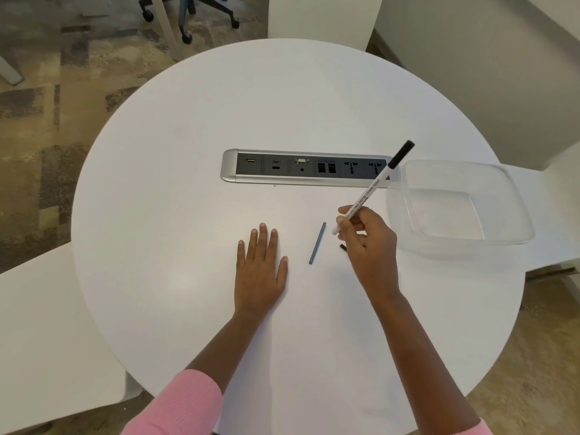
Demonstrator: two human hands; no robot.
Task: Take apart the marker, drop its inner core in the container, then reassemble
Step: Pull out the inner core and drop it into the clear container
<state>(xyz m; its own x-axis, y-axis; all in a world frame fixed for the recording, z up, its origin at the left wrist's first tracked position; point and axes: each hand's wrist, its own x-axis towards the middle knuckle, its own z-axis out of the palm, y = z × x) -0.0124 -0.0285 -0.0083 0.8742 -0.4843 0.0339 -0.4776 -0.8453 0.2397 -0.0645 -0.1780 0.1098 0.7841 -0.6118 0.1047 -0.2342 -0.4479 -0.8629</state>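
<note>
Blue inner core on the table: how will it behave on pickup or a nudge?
The blue core is a thin, straight rod, so probably stiff and very light. It looks round, so a sideways nudge would likely roll it. Lying flat on the table, it may need a fingertip pinch.

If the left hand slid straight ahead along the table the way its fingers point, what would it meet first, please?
Most likely the power strip set into the table. The left hand lies flat, fingers pointing away from the person, with only bare tabletop between.

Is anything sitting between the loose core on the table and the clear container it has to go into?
Yes: the right hand, holding the marker body, sits between the blue core and the container. The container is open-topped.
</note>
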